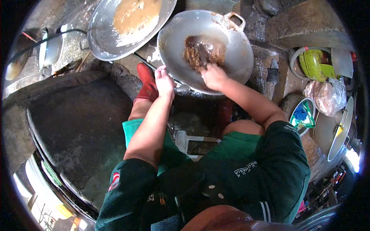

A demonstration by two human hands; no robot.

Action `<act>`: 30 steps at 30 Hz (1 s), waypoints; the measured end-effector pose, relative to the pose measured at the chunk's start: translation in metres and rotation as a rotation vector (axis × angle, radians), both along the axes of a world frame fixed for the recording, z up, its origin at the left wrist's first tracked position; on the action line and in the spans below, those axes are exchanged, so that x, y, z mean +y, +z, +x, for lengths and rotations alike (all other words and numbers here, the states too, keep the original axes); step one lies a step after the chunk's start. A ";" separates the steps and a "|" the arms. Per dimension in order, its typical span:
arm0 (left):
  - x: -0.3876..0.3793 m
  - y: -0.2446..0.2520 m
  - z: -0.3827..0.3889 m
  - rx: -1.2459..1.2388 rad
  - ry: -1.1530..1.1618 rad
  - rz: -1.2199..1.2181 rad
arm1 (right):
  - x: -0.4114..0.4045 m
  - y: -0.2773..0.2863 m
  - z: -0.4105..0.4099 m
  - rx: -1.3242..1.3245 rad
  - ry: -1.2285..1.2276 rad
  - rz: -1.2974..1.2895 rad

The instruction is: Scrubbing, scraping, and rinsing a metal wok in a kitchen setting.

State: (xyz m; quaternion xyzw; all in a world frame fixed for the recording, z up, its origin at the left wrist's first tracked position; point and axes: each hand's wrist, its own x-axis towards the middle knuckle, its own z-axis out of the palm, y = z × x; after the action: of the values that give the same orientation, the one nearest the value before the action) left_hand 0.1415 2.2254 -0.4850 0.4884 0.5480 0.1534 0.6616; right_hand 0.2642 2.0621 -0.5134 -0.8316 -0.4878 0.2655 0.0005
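Observation:
A large metal wok point(237, 55) with loop handles lies before me, tilted slightly, with a dark brown, wet mass point(192, 55) in its bowl. My right hand point(214, 76) is closed around a dark, narrow tool point(203, 55), whose kind I cannot tell, and holds it down in the brown mass. My left hand point(165, 82) is at the wok's near left rim, fingers curled; whether it grips the rim or handle is unclear. At the upper left, a second metal wok point(101, 37) contains a cloudy tan liquid point(136, 17).
A dark hose point(69, 31) runs by the second wok. Red rubber boots point(147, 83) are on my feet. At the right stand a green gas cylinder point(312, 65), a plastic bag point(326, 93) and a bowl with a blue scrubber point(300, 112). A dark slab point(78, 130) lies left.

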 end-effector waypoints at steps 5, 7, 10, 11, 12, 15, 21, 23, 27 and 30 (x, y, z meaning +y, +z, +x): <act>-0.003 -0.004 0.003 -0.042 -0.089 0.011 | 0.013 0.030 0.016 0.084 0.056 0.060; 0.002 -0.003 -0.003 -0.007 -0.074 0.005 | 0.035 0.060 -0.011 0.169 0.261 0.090; 0.007 -0.005 -0.013 -0.036 -0.094 0.075 | 0.036 0.119 -0.052 0.165 0.380 0.393; 0.007 -0.002 -0.014 -0.029 -0.115 0.123 | 0.041 0.103 -0.044 0.069 0.495 0.322; -0.003 0.019 0.001 -0.040 -0.131 0.015 | 0.042 0.055 -0.018 0.064 0.424 0.183; -0.004 0.010 0.010 -0.092 -0.153 -0.060 | 0.021 -0.034 0.033 -0.079 0.122 0.058; 0.009 0.023 -0.007 -0.055 -0.133 -0.047 | 0.047 0.053 -0.055 0.152 0.328 0.365; 0.001 0.034 0.005 -0.015 -0.123 -0.067 | 0.043 0.016 0.002 -0.089 0.381 0.162; 0.007 0.027 0.001 -0.017 -0.163 -0.073 | 0.058 0.013 0.008 0.091 -0.079 0.354; 0.020 0.018 -0.013 -0.030 -0.118 0.007 | 0.059 0.087 -0.051 0.353 0.092 0.454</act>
State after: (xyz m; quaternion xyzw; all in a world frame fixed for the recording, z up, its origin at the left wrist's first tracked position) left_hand 0.1286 2.2450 -0.4671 0.5197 0.5078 0.1231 0.6759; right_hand 0.2133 2.1207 -0.4264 -0.7282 -0.5643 0.2899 0.2593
